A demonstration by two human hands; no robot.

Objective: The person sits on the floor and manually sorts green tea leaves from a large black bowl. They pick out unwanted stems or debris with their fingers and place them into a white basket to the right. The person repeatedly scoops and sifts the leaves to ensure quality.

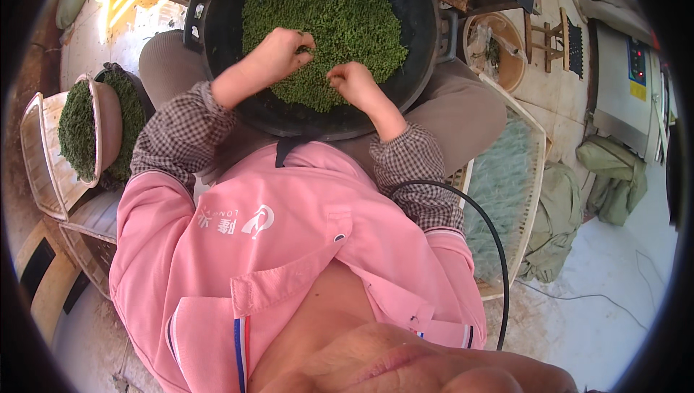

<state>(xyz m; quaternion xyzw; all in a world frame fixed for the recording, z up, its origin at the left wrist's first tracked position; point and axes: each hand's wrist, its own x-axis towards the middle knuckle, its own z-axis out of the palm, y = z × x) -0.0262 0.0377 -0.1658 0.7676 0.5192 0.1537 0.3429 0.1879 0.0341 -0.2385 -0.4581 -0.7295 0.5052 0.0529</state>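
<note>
A wide black basin (428,41) with side handles rests across my lap. Small green berries, which look like fresh green peppercorns, form a thick heap (336,19) in it. Over the left part of the heap is my left hand (290,49), its fingers curled and the thumb a little apart; a small dark green bit shows at its fingers. My right hand (352,84) is lower and to the right, over the heap's near part, with thumb and fingertips close together. Whether it pinches a berry is too small to tell. The hands do not touch each other.
At left, a bowl (108,122) heaped with green bits leans beside a dark container, near a pale plastic crate (40,160). At right stand a round tan tub (509,76) holding plastic, a large pale crate (534,176) and a metal machine (618,79). A black cable (496,236) passes my right arm.
</note>
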